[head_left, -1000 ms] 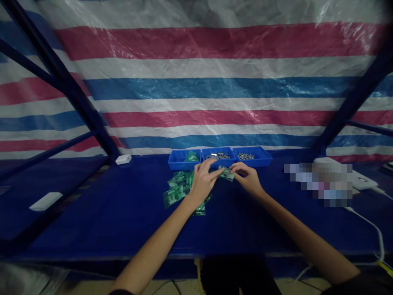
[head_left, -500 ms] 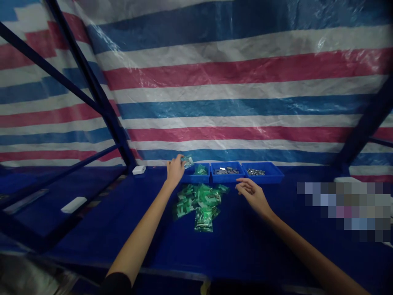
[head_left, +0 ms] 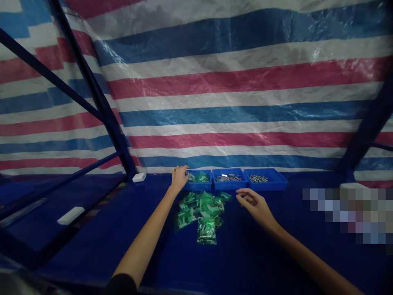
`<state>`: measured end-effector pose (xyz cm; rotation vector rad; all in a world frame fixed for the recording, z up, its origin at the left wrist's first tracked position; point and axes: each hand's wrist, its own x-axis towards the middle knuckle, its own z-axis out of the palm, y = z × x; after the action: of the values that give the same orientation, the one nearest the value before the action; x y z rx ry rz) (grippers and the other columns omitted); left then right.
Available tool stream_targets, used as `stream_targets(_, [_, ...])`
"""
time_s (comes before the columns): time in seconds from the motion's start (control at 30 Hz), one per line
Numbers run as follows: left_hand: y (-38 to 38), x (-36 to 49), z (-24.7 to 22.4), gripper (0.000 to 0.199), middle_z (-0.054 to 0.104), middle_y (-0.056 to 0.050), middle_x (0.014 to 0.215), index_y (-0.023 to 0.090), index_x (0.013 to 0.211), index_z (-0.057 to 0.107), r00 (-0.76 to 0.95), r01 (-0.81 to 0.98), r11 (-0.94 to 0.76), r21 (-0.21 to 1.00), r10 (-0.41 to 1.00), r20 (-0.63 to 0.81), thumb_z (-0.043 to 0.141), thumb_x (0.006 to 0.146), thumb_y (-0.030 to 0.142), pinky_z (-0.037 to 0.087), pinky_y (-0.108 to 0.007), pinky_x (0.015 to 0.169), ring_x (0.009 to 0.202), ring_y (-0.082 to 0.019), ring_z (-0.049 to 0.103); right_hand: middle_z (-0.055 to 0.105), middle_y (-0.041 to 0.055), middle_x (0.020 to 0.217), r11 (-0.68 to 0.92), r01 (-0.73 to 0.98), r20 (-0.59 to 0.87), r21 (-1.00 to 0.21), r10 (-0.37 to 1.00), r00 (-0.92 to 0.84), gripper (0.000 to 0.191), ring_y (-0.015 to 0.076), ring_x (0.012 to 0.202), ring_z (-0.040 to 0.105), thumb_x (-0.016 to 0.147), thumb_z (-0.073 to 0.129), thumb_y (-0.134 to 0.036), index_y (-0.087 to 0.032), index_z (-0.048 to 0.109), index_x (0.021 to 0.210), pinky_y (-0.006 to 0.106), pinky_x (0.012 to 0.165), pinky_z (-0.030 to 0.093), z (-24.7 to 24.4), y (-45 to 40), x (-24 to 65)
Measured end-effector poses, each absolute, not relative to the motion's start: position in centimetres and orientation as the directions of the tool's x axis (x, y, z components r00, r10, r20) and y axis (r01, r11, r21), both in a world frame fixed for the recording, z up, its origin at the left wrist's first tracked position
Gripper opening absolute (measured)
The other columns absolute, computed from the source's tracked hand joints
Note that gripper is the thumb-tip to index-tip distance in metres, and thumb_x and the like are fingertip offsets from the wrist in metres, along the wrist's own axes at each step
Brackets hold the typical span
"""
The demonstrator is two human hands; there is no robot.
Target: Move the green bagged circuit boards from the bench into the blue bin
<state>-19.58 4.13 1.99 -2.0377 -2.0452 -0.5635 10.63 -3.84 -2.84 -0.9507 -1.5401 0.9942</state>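
Note:
My left hand [head_left: 179,179] is at the left end of the left blue bin [head_left: 198,186], its fingers apart over the rim. Just beside its fingertips, inside that bin, lies a clear small plastic bag [head_left: 191,177]; a green plastic bag [head_left: 202,177] is to its right. My right hand [head_left: 254,204] hovers over the table in front of the bins, fingers loosely bent and thumb apart, holding nothing. Between my hands is a loose pile of green plastic bags [head_left: 208,205] with small metal parts inside. One bag [head_left: 206,231] lies nearest me.
A middle blue bin [head_left: 230,185] holds grey metal pieces, and a right blue bin [head_left: 276,182] holds small shiny parts. White blocks [head_left: 139,177] [head_left: 71,215] lie at the left. Dark blue frame posts [head_left: 118,143] stand either side of the blue table [head_left: 245,258], before a striped sheet [head_left: 233,123].
My left hand has come down to the left bin, and the clear bag it held above the bin is now in it. My right hand stays nearly still. The view has tilted slightly up.

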Motion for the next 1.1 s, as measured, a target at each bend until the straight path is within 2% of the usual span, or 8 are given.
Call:
stream_targets(0.13, [3.6, -18.9, 2.0, 0.026, 0.062, -0.009, 0.109, 0.020, 0.106, 0.060, 0.062, 0.996, -0.086, 0.032, 0.889, 0.453, 0.046, 0.085, 0.027, 0.033, -0.039, 0.087, 0.105, -0.026, 0.051, 0.061, 0.0028, 0.073, 0.454, 0.263, 0.415, -0.851, 0.889, -0.193, 0.028, 0.0135, 0.061, 0.055, 0.079, 0.058, -0.042, -0.019, 0.062, 0.095, 0.026, 0.058, 0.044, -3.0, -3.8, 10.7])
stream_targets(0.23, [3.2, -18.3, 1.7, 0.031, 0.067, -0.009, 0.100, 0.018, 0.099, 0.063, 0.111, 0.991, -0.131, 0.032, 0.927, 0.359, 0.038, 0.089, 0.034, 0.032, -0.041, 0.089, 0.099, -0.025, 0.056, 0.064, 0.0065, 0.096, 0.596, 0.451, 0.525, -0.664, 0.802, -0.286, 0.022, 0.0189, 0.084, 0.060, 0.082, 0.054, -0.037, -0.022, 0.063, 0.096, 0.033, 0.074, 0.047, -3.4, -3.5, 10.8])
stream_targets(0.3, [2.8, -17.9, 1.5, 0.034, 0.068, -0.010, 0.096, 0.016, 0.100, 0.062, 0.106, 0.991, -0.127, 0.047, 0.942, 0.319, 0.035, 0.090, 0.036, 0.032, -0.041, 0.089, 0.097, -0.025, 0.058, 0.061, 0.0067, 0.112, 0.651, 0.525, 0.536, -0.549, 0.756, -0.376, 0.025, 0.0223, 0.104, 0.056, 0.084, 0.051, -0.036, -0.026, 0.062, 0.104, 0.039, 0.087, 0.044, -3.9, -3.3, 11.0])
stream_targets(0.43, [0.8, -16.4, 2.0, 0.033, 0.064, -0.009, 0.107, 0.017, 0.107, 0.056, 0.154, 0.970, -0.220, 0.102, 0.882, 0.446, 0.032, 0.092, 0.033, 0.032, -0.039, 0.090, 0.105, -0.023, 0.054, 0.051, 0.0064, 0.131, 0.687, 0.567, 0.459, -0.455, 0.726, -0.512, 0.039, 0.0228, 0.122, 0.044, 0.086, 0.047, -0.036, -0.029, 0.049, 0.125, 0.045, 0.098, 0.036, -4.8, -3.0, 11.1])
stream_targets(0.57, [-2.2, -13.7, 2.8, 0.029, 0.062, -0.004, 0.104, 0.021, 0.101, 0.056, 0.380, 0.863, -0.492, 0.113, 0.782, 0.494, 0.030, 0.093, 0.032, 0.033, -0.036, 0.088, 0.100, -0.018, 0.054, 0.051, 0.0080, 0.131, 0.693, 0.557, 0.418, -0.458, 0.721, -0.553, 0.041, 0.0220, 0.124, 0.044, 0.086, 0.046, -0.033, -0.027, 0.047, 0.127, 0.045, 0.100, 0.033, -5.0, -2.8, 10.9])
stream_targets(0.73, [-4.1, -9.9, 1.8, 0.026, 0.061, -0.003, 0.099, 0.021, 0.097, 0.057, 0.587, 0.745, -0.655, 0.127, 0.733, 0.343, 0.033, 0.092, 0.029, 0.035, -0.036, 0.087, 0.095, -0.017, 0.055, 0.056, 0.0086, 0.124, 0.702, 0.549, 0.468, -0.454, 0.712, -0.523, 0.021, 0.0222, 0.122, 0.045, 0.083, 0.050, -0.026, -0.024, 0.061, 0.101, 0.045, 0.099, 0.034, -4.4, -2.8, 10.9])
stream_targets(0.9, [-3.6, -7.7, 0.2, 0.023, 0.063, -0.006, 0.101, 0.020, 0.096, 0.059, 0.533, 0.793, -0.578, 0.194, 0.811, 0.241, 0.039, 0.088, 0.026, 0.036, -0.038, 0.089, 0.098, -0.020, 0.057, 0.056, 0.0083, 0.126, 0.719, 0.574, 0.502, -0.393, 0.690, -0.521, 0.018, 0.0235, 0.120, 0.048, 0.082, 0.053, -0.023, -0.025, 0.067, 0.093, 0.047, 0.098, 0.035, -4.8, -2.5, 11.3])
stream_targets(1.1, [-3.9, -8.1, -0.4, 0.023, 0.063, -0.005, 0.107, 0.022, 0.101, 0.057, 0.429, 0.773, -0.515, 0.371, 0.855, 0.292, 0.039, 0.087, 0.026, 0.036, -0.040, 0.092, 0.101, -0.020, 0.057, 0.062, 0.0075, 0.118, 0.754, 0.528, 0.541, -0.391, 0.652, -0.532, 0.026, 0.0223, 0.112, 0.055, 0.083, 0.051, -0.019, -0.026, 0.067, 0.102, 0.045, 0.094, 0.041, -5.0, -2.2, 11.4])
